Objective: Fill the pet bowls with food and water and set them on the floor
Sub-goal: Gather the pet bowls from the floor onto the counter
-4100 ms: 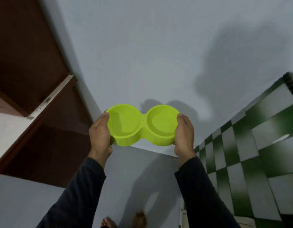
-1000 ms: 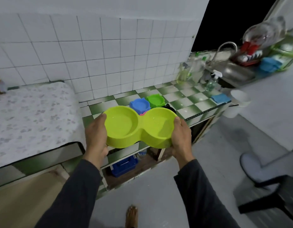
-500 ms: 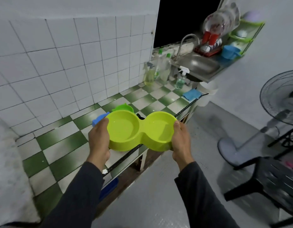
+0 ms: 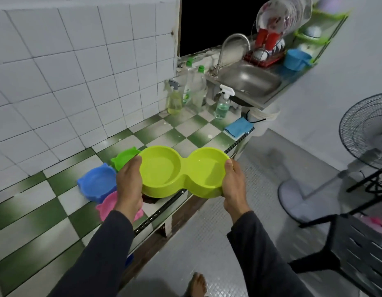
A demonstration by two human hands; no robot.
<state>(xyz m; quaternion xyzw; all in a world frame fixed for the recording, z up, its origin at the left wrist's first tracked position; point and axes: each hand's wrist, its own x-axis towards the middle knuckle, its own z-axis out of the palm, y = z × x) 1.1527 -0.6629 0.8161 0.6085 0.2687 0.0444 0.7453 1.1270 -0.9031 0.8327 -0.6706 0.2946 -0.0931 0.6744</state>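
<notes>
I hold a lime-green double pet bowl [image 4: 183,171] level over the edge of the green-and-white checkered counter [image 4: 31,213]. My left hand [image 4: 129,183] grips its left end, thumb on the rim. My right hand [image 4: 234,182] grips its right end the same way. Both wells look empty of food. On the counter behind my left hand sit a blue cat-shaped bowl [image 4: 95,183], a green one [image 4: 124,158] and a pink one [image 4: 108,205], partly hidden by my wrist.
A steel sink [image 4: 250,81] with a tap [image 4: 233,42] lies at the counter's far end, by spray bottles [image 4: 223,103] and a blue cloth [image 4: 238,126]. A dish rack [image 4: 269,50] stands behind it. A standing fan [image 4: 365,133] and a dark chair [image 4: 357,249] occupy the floor on the right.
The view has swung right along the counter, bringing the sink and fan closer. The double bowl stays gripped in both hands. The pink bowl has come into view.
</notes>
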